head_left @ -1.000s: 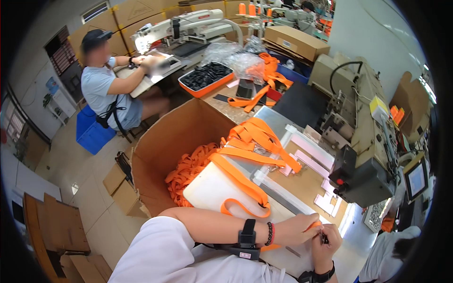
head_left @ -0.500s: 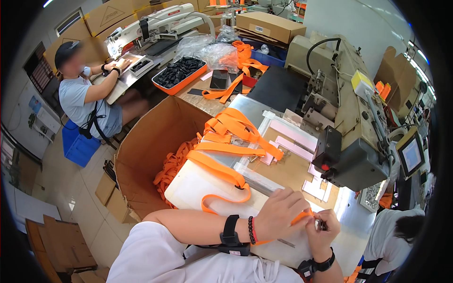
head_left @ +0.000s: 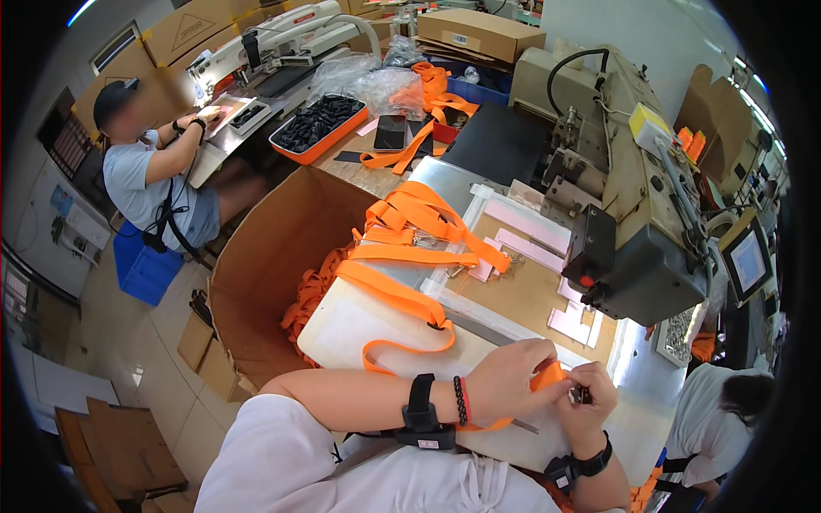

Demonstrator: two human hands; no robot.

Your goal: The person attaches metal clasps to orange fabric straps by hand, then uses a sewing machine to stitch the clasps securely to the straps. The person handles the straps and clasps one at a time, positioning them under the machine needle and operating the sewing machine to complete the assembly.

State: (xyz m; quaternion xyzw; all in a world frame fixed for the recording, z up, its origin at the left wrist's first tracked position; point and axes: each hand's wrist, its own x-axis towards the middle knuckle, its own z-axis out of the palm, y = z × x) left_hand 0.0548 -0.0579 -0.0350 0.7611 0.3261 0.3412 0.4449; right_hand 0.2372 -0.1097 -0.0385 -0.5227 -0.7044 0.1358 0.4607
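Many orange straps [head_left: 312, 295] fill cardboard box [head_left: 265, 256].

A single head-worn fisheye view looks steeply down and forward from above the person's chest. The left hand [head_left: 513, 380] and right hand [head_left: 590, 402] sit close beneath the lens near the lower edge, the sewing machine [head_left: 633, 214] looms at right, and the cardboard box [head_left: 274, 256] lies left of centre. A seated co-worker [head_left: 154, 162] appears far off, upper left. Straight edges bow toward the dark circular rim.
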